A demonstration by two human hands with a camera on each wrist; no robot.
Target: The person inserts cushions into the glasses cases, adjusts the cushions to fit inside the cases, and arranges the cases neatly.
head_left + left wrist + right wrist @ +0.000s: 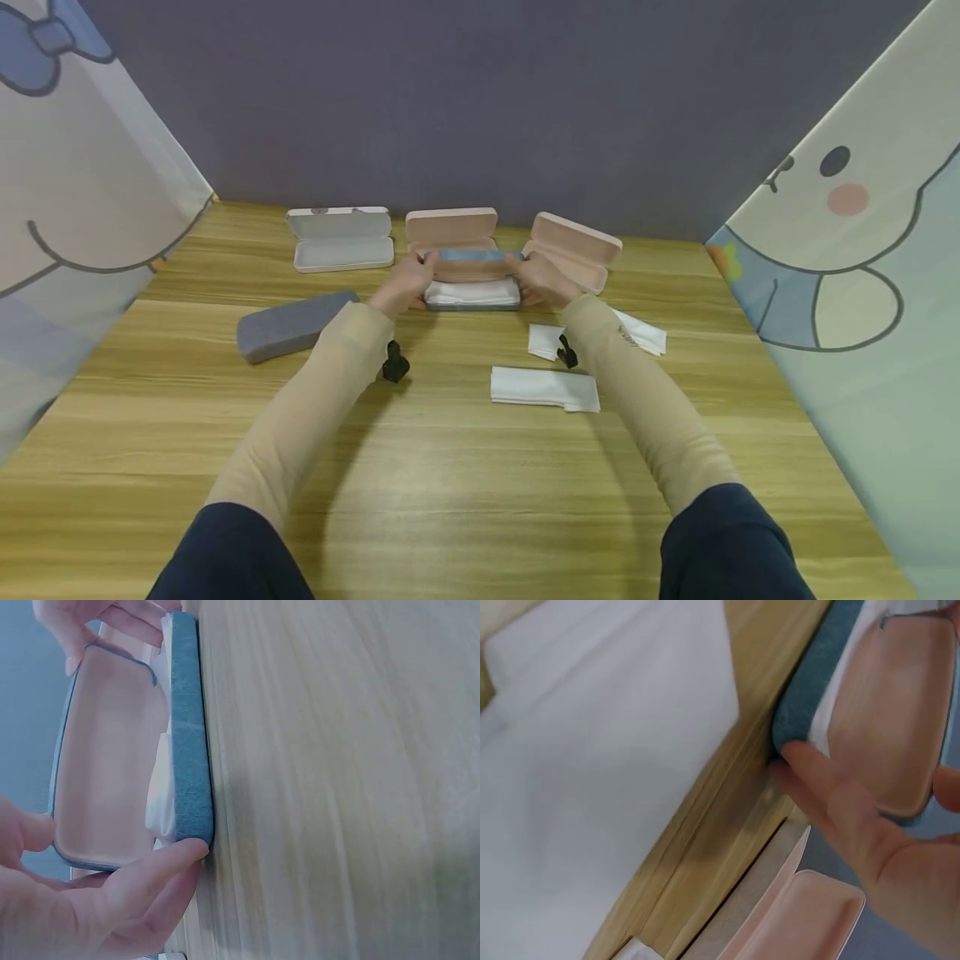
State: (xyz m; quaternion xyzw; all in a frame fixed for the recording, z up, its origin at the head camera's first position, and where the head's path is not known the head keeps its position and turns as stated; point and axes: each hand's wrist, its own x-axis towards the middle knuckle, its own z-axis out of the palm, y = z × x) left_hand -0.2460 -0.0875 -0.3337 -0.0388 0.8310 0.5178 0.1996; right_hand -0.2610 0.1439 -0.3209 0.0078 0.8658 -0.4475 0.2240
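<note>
A blue glasses case [474,307] with a pink lining stands partly open on the table, its lid tilted up at the back. Inside its base lies a folded white cloth [472,292]. My left hand [405,283] holds the left end, thumb at the lid's edge and fingertips against the base, as the left wrist view shows. At the other end my right hand [546,282] grips in the same way, thumb on the lid and fingers [810,761] at the base corner.
Behind stand a white open case [343,252], a pink open case [452,225] and another pink open case [576,248]. A closed grey case [296,325] lies left. Folded white cloths [543,388] lie front right. A dark panel [465,108] borders the table's back.
</note>
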